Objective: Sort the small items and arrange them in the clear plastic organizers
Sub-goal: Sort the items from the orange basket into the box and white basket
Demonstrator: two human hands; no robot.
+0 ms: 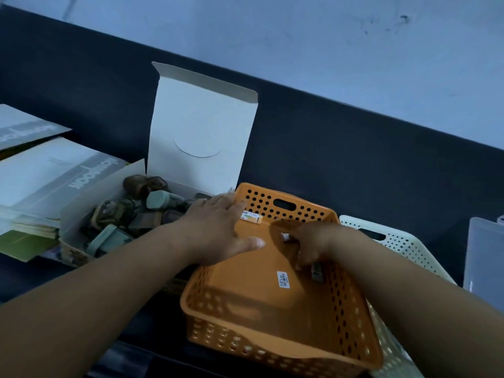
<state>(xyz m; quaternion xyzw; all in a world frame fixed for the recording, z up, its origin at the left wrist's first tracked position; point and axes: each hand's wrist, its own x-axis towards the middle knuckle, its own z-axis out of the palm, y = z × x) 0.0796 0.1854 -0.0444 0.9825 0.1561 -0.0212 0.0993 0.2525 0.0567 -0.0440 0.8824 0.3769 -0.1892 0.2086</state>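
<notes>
Over the orange basket [259, 290] mid-frame, the left hand [215, 227] lies flat, grip wide, and the right hand [308, 241] pinches a small white item [285, 237], with a cluttered box [201, 118] left and a white basket [403, 241] and clear organizer [482, 255] right.

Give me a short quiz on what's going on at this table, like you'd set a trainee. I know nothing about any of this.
1. True or false: the lid of the cardboard box is shut.
2. The left hand and the right hand both reach over which thing? A the orange basket; B a glass jar; C a metal tray.
3. Fill in: the hand lying flat with straight fingers is the ____ one.

Key: 1 false, the lid stands open; 2 A; 3 left.
</notes>
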